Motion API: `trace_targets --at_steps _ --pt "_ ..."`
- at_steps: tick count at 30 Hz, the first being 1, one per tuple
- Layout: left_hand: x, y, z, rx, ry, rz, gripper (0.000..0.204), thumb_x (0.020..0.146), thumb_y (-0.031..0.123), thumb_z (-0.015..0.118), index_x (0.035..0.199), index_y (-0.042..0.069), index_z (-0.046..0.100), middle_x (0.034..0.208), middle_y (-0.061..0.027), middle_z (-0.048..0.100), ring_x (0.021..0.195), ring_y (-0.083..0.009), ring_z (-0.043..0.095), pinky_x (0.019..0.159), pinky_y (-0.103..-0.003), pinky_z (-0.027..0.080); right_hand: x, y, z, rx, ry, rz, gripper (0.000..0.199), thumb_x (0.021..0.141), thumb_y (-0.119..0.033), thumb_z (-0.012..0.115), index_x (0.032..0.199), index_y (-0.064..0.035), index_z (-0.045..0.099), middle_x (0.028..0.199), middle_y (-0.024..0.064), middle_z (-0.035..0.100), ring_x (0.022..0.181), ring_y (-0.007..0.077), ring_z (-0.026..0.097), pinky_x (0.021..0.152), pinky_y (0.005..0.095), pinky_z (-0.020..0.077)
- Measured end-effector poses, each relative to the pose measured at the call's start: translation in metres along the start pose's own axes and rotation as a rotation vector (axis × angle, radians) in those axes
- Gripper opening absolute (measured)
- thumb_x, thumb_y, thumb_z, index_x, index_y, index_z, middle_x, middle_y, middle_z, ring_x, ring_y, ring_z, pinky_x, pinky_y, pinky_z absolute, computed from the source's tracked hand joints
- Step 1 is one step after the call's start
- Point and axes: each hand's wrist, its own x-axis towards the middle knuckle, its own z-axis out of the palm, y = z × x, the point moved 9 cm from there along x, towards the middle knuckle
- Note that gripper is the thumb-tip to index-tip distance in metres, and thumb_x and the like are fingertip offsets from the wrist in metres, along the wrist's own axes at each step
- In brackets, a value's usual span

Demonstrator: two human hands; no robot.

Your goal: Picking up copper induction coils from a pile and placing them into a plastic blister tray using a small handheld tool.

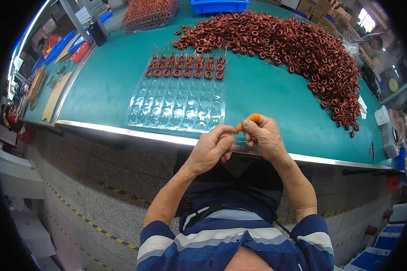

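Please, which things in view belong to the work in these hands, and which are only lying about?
Probably belonging:
thin reddish wires, held between left hand and right hand
clear tray, partly filled with red-brown coils
large coil pile

Probably lying about:
small hand tool, near right
crumpled white sheet beside the pile
red bin, far left

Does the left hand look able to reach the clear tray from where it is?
Probably yes: the left hand is close to the near right corner of the clear tray, with nothing visible between, though it appears busy pinching a small reddish piece.
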Motion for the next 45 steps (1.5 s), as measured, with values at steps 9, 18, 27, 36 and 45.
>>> trace_targets --at_steps 9,18,27,36,45 --pt "-0.008 -0.004 0.01 -0.179 0.009 0.016 0.025 0.101 0.02 0.049 0.118 0.001 0.046 0.074 -0.0032 0.055 0.059 -0.0087 0.053 0.051 -0.022 0.044 -0.017 -0.005 0.009 -0.02 0.042 -0.129 0.02 0.089 -0.018 0.069 0.096 0.0006 0.065 0.072 0.0023 0.063 0.059 0.0067 0.056 0.053 0.0198 0.0467" --pt "-0.018 -0.001 0.012 -0.024 0.189 0.064 0.016 0.1 0.012 0.047 0.11 0.001 0.051 0.064 -0.0014 0.052 0.053 -0.0079 0.049 0.048 -0.022 0.039 -0.019 0.005 0.008 0.204 0.094 -0.168 0.021 0.092 -0.019 0.066 0.099 0.0009 0.065 0.073 0.0034 0.062 0.057 0.0056 0.055 0.048 0.0186 0.0423" --pt "-0.018 0.001 0.003 0.086 0.266 0.051 0.019 0.101 0.015 0.047 0.111 0.0 0.049 0.07 -0.0031 0.056 0.057 -0.0089 0.053 0.05 -0.023 0.043 -0.016 -0.006 -0.005 -0.033 0.315 -0.292 0.024 0.092 -0.023 0.066 0.101 -0.0005 0.065 0.071 0.0032 0.063 0.057 0.0068 0.056 0.047 0.0196 0.043" --pt "-0.008 0.018 0.0 0.585 0.178 0.214 0.027 0.099 0.017 0.051 0.119 0.002 0.042 0.069 -0.0055 0.055 0.058 -0.014 0.052 0.055 -0.028 0.044 -0.02 0.013 0.01 0.061 0.014 -0.001 0.026 0.092 -0.028 0.065 0.089 -0.0022 0.066 0.066 0.001 0.061 0.052 0.0057 0.055 0.045 0.0173 0.0393" --pt "-0.003 0.052 0.011 0.831 -0.238 0.209 0.029 0.088 0.012 0.067 0.111 0.005 0.052 0.088 -0.0135 0.06 0.08 -0.0271 0.063 0.069 -0.035 0.051 -0.017 0.026 0.023 0.346 -0.204 0.199 0.023 0.092 -0.024 0.066 0.089 -0.0002 0.065 0.065 0.0019 0.06 0.05 0.006 0.052 0.044 0.0167 0.0384"
